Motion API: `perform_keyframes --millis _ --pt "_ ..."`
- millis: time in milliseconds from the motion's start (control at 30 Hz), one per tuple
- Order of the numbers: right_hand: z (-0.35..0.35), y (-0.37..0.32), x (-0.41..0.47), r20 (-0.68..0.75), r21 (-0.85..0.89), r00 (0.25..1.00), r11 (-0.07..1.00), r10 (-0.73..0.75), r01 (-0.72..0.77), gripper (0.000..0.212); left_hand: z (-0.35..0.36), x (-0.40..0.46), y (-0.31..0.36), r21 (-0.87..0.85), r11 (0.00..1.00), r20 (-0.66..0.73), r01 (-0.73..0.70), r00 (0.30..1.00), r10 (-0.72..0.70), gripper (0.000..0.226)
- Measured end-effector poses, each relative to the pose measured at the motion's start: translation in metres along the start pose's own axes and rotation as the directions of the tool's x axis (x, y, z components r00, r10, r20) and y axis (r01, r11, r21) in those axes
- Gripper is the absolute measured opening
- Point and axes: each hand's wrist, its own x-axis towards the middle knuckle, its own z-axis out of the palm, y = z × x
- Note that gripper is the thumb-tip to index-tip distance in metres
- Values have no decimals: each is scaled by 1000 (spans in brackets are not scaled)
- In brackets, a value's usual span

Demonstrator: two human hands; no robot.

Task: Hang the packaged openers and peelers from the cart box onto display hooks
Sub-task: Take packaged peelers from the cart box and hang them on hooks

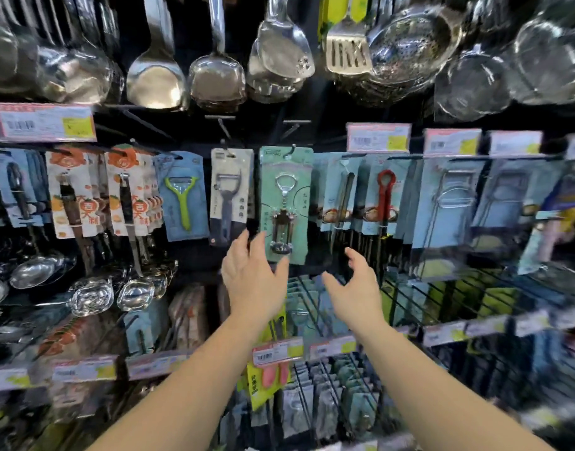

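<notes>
A mint-green card with a metal corkscrew opener (pixel 285 203) hangs on a display hook (pixel 292 150) at the centre of the rack. My left hand (pixel 252 278) is raised below it, fingers spread, fingertips at the card's lower left corner. My right hand (pixel 356 288) hovers open just right of and below the card, holding nothing. To the left hang a grey-card black peeler (pixel 231 193) and a blue-card green peeler (pixel 182 196). The cart box is out of view.
Steel ladles, turners and strainers (pixel 413 43) hang overhead. Red openers (pixel 385 196) and blue-carded tools fill hooks to the right. Orange-carded knives (pixel 74 196) and spoons hang left. Price-tag rails (pixel 278 353) and long wire hooks with packs jut out below my forearms.
</notes>
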Motion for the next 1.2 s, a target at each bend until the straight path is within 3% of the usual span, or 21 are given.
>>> perform_keyframes --millis 133,333,567,900,1200 --pt "-79 63 11 -56 -93 997 994 45 -50 67 58 -26 73 52 972 188 -228 959 215 60" --pt "-243 176 10 -168 -255 974 948 152 -192 62 174 -100 219 5 880 422 -475 799 429 61" --pt "-430 293 -1 -327 -407 902 820 280 -403 61 304 -198 386 -94 807 615 -583 604 507 69" --pt "-575 420 -25 -557 -294 709 695 433 -656 67 447 -298 531 -298 680 704 -669 327 630 66" --pt "-663 553 -6 -704 -82 431 538 564 -839 61 624 -351 606 -452 618 778 -643 54 626 64"
